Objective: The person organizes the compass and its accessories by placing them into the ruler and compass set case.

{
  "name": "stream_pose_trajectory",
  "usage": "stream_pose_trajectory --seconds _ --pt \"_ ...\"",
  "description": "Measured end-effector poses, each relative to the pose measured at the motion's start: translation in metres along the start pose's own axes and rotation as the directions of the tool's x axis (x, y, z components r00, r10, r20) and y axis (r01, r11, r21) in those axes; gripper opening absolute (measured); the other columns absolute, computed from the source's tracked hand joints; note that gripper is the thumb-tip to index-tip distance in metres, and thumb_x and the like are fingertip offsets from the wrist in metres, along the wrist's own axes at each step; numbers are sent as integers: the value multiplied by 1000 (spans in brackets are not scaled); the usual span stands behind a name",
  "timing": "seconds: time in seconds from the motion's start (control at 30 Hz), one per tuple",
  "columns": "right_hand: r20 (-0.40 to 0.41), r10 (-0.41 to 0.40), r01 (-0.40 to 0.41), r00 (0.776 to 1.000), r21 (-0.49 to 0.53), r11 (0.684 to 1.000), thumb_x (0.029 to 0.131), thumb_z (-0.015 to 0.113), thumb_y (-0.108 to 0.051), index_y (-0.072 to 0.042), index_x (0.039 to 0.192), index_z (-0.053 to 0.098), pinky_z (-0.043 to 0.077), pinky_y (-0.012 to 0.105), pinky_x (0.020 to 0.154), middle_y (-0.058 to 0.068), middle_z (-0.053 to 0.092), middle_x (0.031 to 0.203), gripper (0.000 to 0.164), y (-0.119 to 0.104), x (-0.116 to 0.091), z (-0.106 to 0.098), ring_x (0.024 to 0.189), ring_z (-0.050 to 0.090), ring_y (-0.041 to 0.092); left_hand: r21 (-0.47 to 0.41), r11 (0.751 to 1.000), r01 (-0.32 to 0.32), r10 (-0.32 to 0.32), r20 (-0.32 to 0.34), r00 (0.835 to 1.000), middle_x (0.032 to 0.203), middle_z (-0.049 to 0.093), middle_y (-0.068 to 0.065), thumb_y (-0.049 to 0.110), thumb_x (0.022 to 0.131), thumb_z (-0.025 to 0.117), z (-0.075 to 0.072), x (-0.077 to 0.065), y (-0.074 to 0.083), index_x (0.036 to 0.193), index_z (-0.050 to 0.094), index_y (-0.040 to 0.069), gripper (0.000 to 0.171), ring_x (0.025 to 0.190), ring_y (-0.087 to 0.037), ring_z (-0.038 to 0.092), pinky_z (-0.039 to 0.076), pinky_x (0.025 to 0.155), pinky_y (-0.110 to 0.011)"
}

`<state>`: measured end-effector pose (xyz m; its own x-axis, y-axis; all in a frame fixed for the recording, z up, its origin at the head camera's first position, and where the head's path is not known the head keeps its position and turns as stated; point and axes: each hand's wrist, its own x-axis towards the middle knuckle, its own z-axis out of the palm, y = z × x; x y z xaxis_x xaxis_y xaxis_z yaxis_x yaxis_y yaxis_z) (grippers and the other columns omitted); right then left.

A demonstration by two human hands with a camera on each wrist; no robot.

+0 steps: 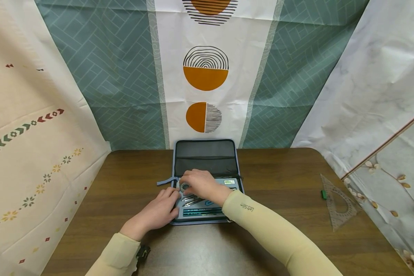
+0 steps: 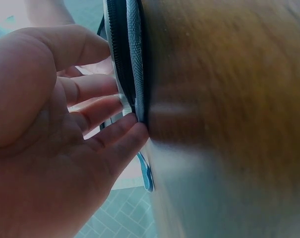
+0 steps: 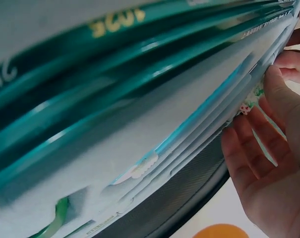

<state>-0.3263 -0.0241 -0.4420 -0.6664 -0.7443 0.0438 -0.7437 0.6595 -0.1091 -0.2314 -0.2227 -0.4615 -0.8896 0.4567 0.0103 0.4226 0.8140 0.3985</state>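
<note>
An unfolded zip case (image 1: 204, 141) of drawing tools lies on the table, its grey tray (image 1: 189, 219) toward me. Dark green pencils (image 1: 201, 212) lie along the tray's near side, a metal compass (image 1: 192, 200) behind them. My left hand (image 1: 160, 209) rests on the case's left edge with fingers extended, touching the zipped rim (image 2: 135, 59). Over the tray's back left, my right hand (image 1: 203, 186) pinches a small round item (image 1: 184, 187) between thumb and fingers. In the right wrist view, a patterned bit (image 3: 252, 100) shows between those fingers; its kind is unclear.
A clear triangular set square (image 1: 334, 203) lies at the table's right side, with a small green block (image 1: 323, 194) at its edge. A blue strap (image 1: 165, 181) sticks out from the case's left side. Patterned cloths (image 1: 124, 76) hang behind the brown table (image 1: 134, 168).
</note>
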Motion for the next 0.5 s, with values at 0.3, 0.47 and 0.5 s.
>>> stream_pose_trajectory --seconds 0.3,0.47,0.5 --pt "-5 -22 22 1000 -1 1000 98 85 -37 -24 134 80 58 30 93 -5 74 132 39 1 -2 1 117 68 14 -1 1000 -15 15 -17 1000 150 54 -21 10 104 69 2 0 -1 140 62 -2 38 134 -39 51 52 110 -56" --pt "-6 -35 35 999 6 999 98 86 -35 -24 134 80 58 30 93 -6 74 132 39 3 -3 0 117 68 14 0 1000 -27 27 -31 999 150 54 -21 11 103 69 2 0 -2 139 63 -1 38 133 -39 52 52 109 -57" --pt "-7 -37 37 999 7 999 98 86 -35 -23 134 80 58 30 93 -6 74 132 39 3 -3 1 117 68 14 1 1000 -23 23 -27 999 150 54 -20 11 104 69 2 0 -2 140 63 -1 38 134 -39 51 52 109 -56"
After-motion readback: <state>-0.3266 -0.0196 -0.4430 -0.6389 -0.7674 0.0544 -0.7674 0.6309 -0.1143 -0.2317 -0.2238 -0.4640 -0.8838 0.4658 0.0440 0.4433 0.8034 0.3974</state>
